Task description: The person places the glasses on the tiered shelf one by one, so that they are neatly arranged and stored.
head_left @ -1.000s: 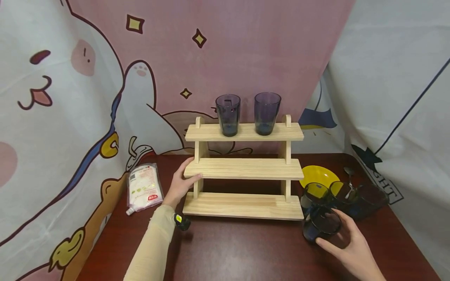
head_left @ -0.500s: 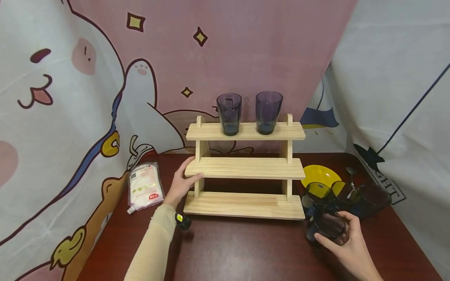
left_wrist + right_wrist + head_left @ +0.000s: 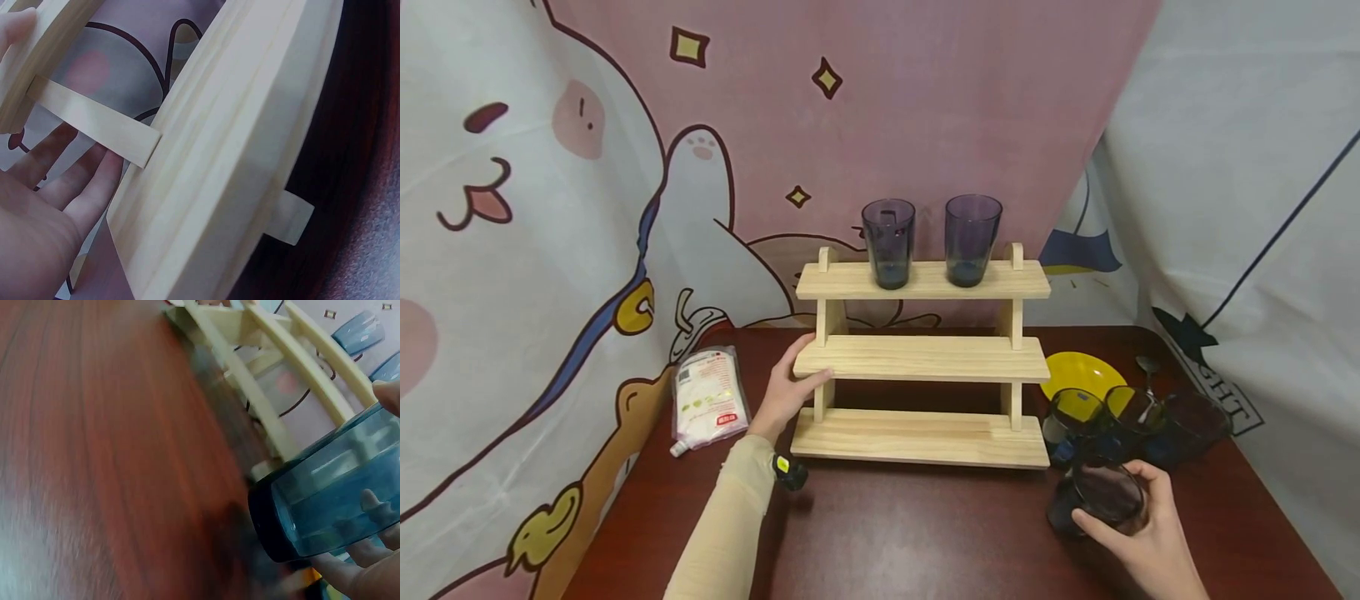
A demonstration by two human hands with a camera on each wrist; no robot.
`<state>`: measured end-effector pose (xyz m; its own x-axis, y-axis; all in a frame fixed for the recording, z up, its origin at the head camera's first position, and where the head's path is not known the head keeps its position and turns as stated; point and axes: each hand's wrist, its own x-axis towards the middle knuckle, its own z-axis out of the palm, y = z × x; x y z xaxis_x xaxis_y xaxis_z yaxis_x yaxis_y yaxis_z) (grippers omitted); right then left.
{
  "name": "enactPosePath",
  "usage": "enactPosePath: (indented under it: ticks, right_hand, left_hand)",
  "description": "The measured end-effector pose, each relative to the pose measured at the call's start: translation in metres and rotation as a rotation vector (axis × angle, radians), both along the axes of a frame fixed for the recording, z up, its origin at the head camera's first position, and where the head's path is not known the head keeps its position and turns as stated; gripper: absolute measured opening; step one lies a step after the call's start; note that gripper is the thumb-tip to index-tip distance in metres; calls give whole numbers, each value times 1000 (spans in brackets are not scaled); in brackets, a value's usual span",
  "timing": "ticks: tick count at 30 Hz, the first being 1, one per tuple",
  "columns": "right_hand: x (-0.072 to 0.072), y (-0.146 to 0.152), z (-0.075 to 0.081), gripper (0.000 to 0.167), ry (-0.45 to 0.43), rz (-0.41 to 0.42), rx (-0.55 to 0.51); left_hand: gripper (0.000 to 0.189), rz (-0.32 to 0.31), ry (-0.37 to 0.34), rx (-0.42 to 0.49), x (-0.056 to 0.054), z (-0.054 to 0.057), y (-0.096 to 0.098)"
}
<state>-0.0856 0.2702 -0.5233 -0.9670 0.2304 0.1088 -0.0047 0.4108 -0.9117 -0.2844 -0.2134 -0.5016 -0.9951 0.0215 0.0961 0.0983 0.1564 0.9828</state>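
Note:
My left hand (image 3: pixel 786 396) holds the left end of the three-tier wooden display rack (image 3: pixel 921 358), thumb on the middle board. In the left wrist view, fingers (image 3: pixel 94 181) of that hand lie beside an upright, behind the board. My right hand (image 3: pixel 1161 533) grips a dark blue glass tumbler (image 3: pixel 1097 500), thumb on one side and fingers round the other. The right wrist view shows the tumbler (image 3: pixel 331 494) tilted, its thick base towards the rack. Two matching tumblers, a left one (image 3: pixel 889 246) and a right one (image 3: pixel 972 242), stand upright on the top board.
Behind my right hand, three more tumblers (image 3: pixel 1195 429) cluster on the dark red table (image 3: pixel 887 533). A yellow plate (image 3: pixel 1078 367) and a metal spoon (image 3: pixel 1147 364) lie behind them. Left of the rack lies a white spouted pouch (image 3: pixel 709 400). Printed cloth (image 3: pixel 1000 100) hangs around the table.
The right hand has drawn its tumbler a little towards the front of the table, away from the cluster, and tilted it. The left hand keeps its place on the rack.

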Motion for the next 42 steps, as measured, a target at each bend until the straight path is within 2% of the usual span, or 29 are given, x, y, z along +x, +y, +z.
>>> enactPosePath:
  ticks: [7,14,18,25,28,36,42]
  right_hand:
    - [7,-10,21,94,146,57,-37]
    - [5,-25,42,92,264,156,-250]
    - [-2,-36,52,89,301,227,-310]
    - [-25,-59,68,81,365,362,-392]
    - [-38,-71,75,77,375,377,-422]
    - [-76,-104,88,74,341,347,-481]
    - [-106,-124,97,74,351,385,-496]
  left_hand:
    - [73,0,3,2,-1,-1,-1]
    - [73,-1,-3,14,1,0,0]
    - [74,0,-6,13,2,0,0]
    - [75,-12,-4,7,0,0,-1]
    - [75,-16,0,1,0,0,-2]
    - [75,-16,0,-8,-1,-1,-2]
    - [74,-12,0,-9,-1,-1,-1]
